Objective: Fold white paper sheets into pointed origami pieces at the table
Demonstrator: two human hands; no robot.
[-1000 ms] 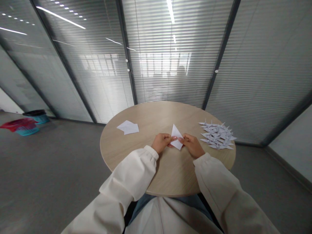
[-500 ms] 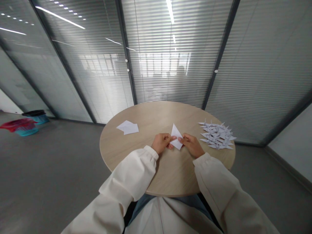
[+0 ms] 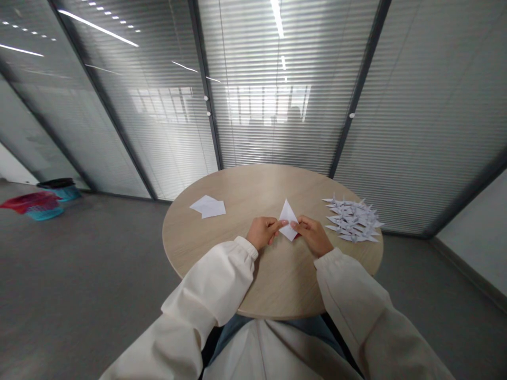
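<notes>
A piece of folded white paper [image 3: 289,213], kite-shaped with its long point away from me, is held just above the round table between my two hands. My left hand [image 3: 264,232] is closed, its thumb and finger on the paper's left edge. Closed on the opposite side is my right hand [image 3: 315,234], with the thumb on the paper's face and the other fingers beneath or behind it. To the right lies a pile of folded white paper cranes [image 3: 352,219] with pointed ends. Over to the left are flat white paper sheets [image 3: 208,207], partly overlapping.
The round wooden table [image 3: 273,290] stands close in front of me. Beyond it rises a glass partition [image 3: 273,137] with blinds. On the floor at far left are a blue bin with a red liner [image 3: 39,207] and another with a black liner [image 3: 63,189].
The folded paper has shifted very slightly to the right and away from me, still between both hands. The fingers have moved a little; the pile and the sheets stay put.
</notes>
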